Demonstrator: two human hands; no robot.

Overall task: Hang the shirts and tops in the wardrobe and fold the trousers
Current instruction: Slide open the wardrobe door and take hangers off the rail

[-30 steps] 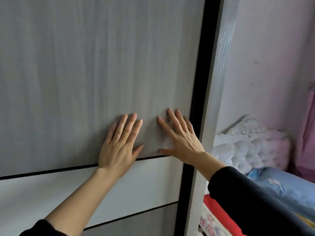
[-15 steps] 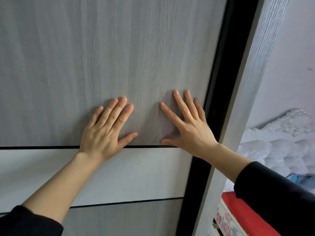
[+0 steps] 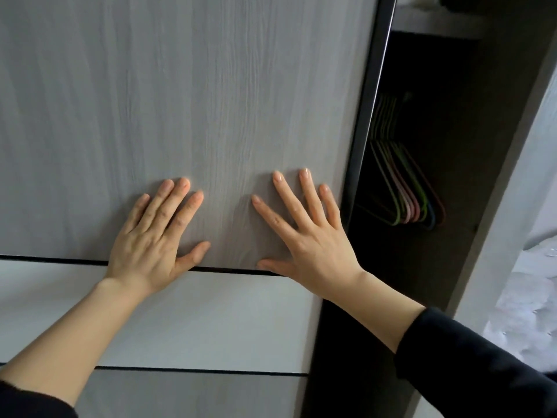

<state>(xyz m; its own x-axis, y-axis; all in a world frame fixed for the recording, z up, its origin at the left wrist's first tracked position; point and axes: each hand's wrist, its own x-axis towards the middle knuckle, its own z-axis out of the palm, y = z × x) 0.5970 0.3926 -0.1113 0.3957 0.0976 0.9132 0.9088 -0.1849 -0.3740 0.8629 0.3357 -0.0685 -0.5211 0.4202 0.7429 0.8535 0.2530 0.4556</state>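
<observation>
A grey wood-grain sliding wardrobe door (image 3: pixel 180 86) fills most of the head view. My left hand (image 3: pixel 153 239) presses flat on it with straight fingers, just above a black groove. My right hand (image 3: pixel 310 236) presses flat beside it, near the door's dark right edge. To the right of that edge the wardrobe interior (image 3: pixel 446 251) shows as a dark gap. Several coloured empty hangers (image 3: pixel 407 188) hang inside it. No shirts or trousers are in view.
A white shelf (image 3: pixel 437 22) runs across the top of the open gap. The wardrobe's pale side frame (image 3: pixel 512 206) stands at the right, with white tufted upholstery (image 3: pixel 530 297) beyond it.
The door has slid left under both palms, widening the gap from a thin dark strip to an opening that shows the hangers. The bed has passed out of view.
</observation>
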